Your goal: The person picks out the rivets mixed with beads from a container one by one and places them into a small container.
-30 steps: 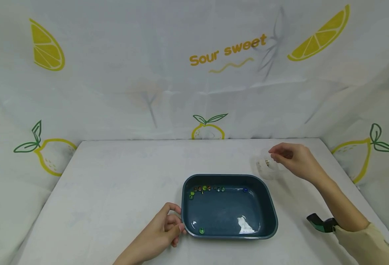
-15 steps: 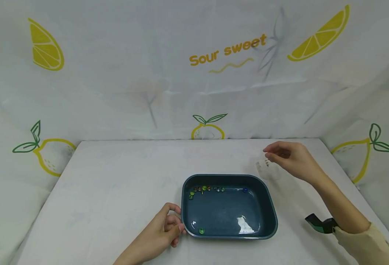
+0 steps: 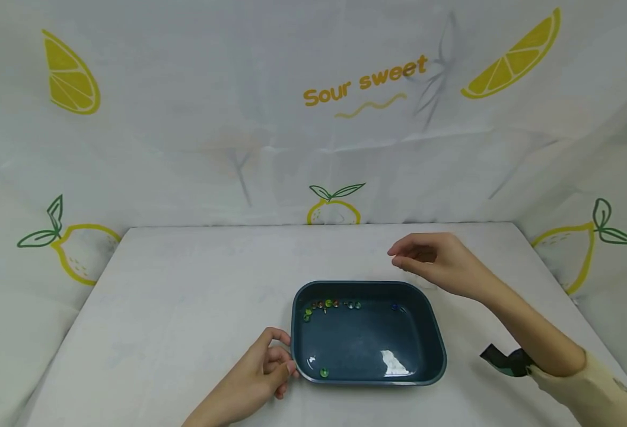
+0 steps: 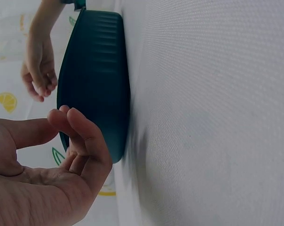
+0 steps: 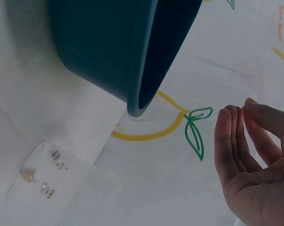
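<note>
A: Right, the right hand point(image 3: 432, 264) hangs above the far right rim of the tray point(image 3: 442, 356). Its fingers point(image 5: 229, 136) are nearly straight, the thumb is close to their tips, and there is nothing between them.

B: And the left hand point(image 3: 260, 372)?

A: It's down at the near left corner, fingers loosely curled against the tray's wall, thumb out. It holds nothing. I'd say it is just steadying the tray.

B: Where's the small stuff?

A: The coloured pins point(image 3: 330, 304) sit in a row along the far wall inside the tray. A blue pin point(image 3: 395, 306) lies apart to the right and a green pin point(image 3: 324, 372) is alone near the front.

B: So which step is this?

A: By my reading, an empty-handed reach toward the pins. Lifting one would call for a fine pinch, dropped in over the rim.

B: Anything around it?

A: A clear plastic case point(image 5: 44, 178) with tiny bits in it lies flat on the white tablecloth point(image 3: 185, 284), just beyond the tray's far right corner. From the head view the hand mostly hides it. The rim and the far wall crowd that row of pins, and glare on the tray floor doesn't help. A lemon-print curtain point(image 3: 366, 83) hangs behind.
</note>
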`<state>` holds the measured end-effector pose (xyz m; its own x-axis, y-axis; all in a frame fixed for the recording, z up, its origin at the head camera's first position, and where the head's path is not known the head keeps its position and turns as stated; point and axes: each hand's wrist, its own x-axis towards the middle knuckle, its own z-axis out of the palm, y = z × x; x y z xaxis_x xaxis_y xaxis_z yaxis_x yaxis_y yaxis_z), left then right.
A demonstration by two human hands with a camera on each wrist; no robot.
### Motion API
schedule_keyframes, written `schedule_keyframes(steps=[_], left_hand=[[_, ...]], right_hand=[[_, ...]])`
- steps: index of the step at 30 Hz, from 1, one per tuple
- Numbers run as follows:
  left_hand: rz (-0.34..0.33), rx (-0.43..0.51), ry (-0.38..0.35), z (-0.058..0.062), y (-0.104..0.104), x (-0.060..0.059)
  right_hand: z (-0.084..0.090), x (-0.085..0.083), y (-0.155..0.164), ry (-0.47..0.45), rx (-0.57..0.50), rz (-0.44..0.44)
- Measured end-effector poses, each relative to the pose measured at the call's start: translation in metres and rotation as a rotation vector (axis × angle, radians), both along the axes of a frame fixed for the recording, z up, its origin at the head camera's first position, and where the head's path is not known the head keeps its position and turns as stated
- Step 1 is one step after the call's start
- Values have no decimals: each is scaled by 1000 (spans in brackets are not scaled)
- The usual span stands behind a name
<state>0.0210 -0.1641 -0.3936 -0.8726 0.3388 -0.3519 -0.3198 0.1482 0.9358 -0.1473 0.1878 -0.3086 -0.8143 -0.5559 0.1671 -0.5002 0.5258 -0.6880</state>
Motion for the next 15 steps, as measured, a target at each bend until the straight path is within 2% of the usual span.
schedule_keyframes(steps=[10, 15], left_hand=[[-3, -12, -2, -1, 0, 0], [-3, -15, -3, -1, 0, 0]], right_hand=[[3, 1, -29, -27, 41, 152], [-1, 1, -43, -76, 57, 214]])
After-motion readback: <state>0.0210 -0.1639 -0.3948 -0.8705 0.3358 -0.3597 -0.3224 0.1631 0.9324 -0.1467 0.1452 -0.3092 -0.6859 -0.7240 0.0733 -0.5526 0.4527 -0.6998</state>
